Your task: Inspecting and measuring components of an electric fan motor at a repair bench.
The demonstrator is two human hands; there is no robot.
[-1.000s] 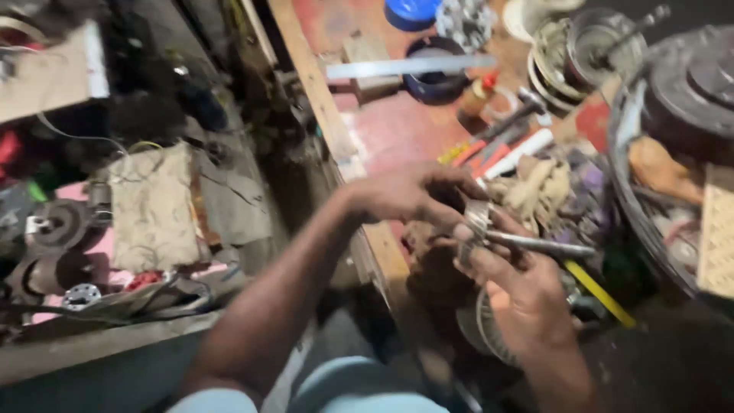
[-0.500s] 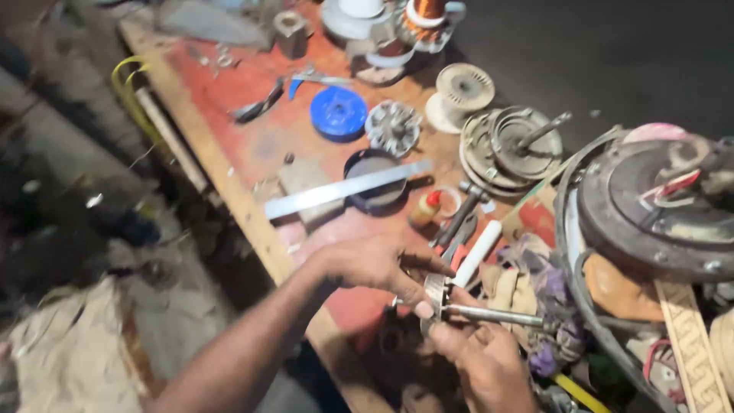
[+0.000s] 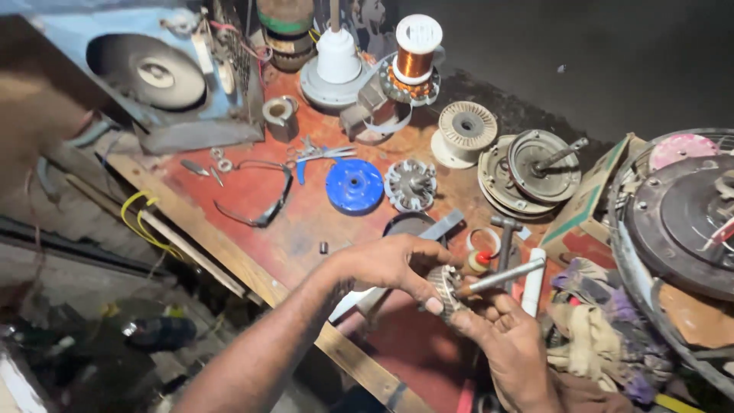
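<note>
My left hand (image 3: 386, 264) reaches in from the lower left, and its fingertips pinch the ribbed metal core of a small motor rotor (image 3: 442, 287). My right hand (image 3: 506, 346) supports the same rotor from below, palm up. The rotor's steel shaft (image 3: 506, 276) sticks out to the right and slightly upward. Both hands hold the rotor just above the red-topped workbench (image 3: 252, 195), near its front edge.
On the bench lie a blue plastic disc (image 3: 354, 186), a small finned rotor (image 3: 410, 184), pliers (image 3: 264, 208), blue-handled scissors (image 3: 321, 153), a copper wire spool (image 3: 417, 52) and an open round motor housing (image 3: 539, 164). A large fan motor (image 3: 688, 222) and rags (image 3: 604, 336) crowd the right.
The view has swung up and away from the floor on the left to the bench's far side. Both hands still hold the rotor, with the shaft pointing right.
</note>
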